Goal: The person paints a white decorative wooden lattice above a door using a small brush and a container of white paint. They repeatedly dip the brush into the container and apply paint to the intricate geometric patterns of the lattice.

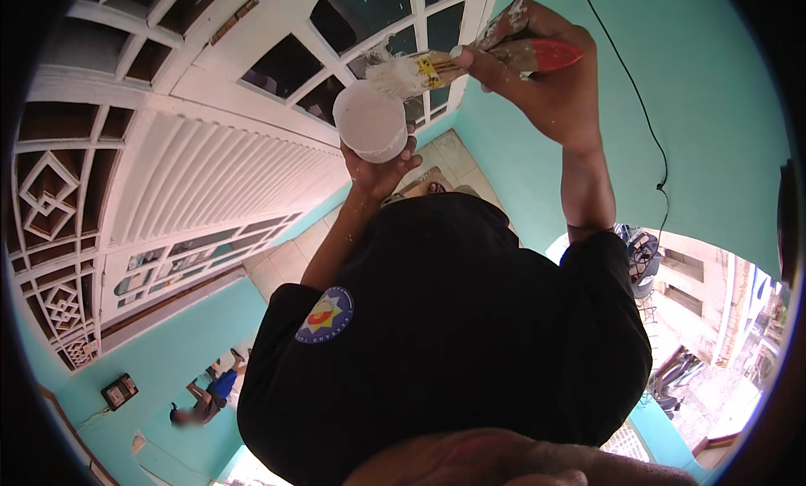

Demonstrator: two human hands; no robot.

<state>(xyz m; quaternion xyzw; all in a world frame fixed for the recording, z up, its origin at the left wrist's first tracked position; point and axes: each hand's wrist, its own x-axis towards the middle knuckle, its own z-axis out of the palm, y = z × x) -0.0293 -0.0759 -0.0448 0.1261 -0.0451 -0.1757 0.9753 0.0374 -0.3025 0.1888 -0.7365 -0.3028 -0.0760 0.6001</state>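
Paintbrush (430, 70) is in the upper middle of the frame, I see. But please, begin from the left: what could go wrong?

– At the left is the white louvred door (227, 184); it could get splashes, if the bristles flick. Next, the left hand (378, 177) has its fingers curled around the white cup (382, 150). If this hold tilts, the content may spill on the tiled floor (460, 159). How full it is, I cannot tell.

– And the bristles?

– They are splayed, at the cup's rim; whether they touch it, I cannot tell. Being so spread, they may drip outside.

– Then the right hand (554, 87)?

– At the upper right, its thumb and fingers pinch the handle closely. White stains are on them, so the handle could slip, if these are wet. The turquoise wall (697, 108), further right, may also catch drops.
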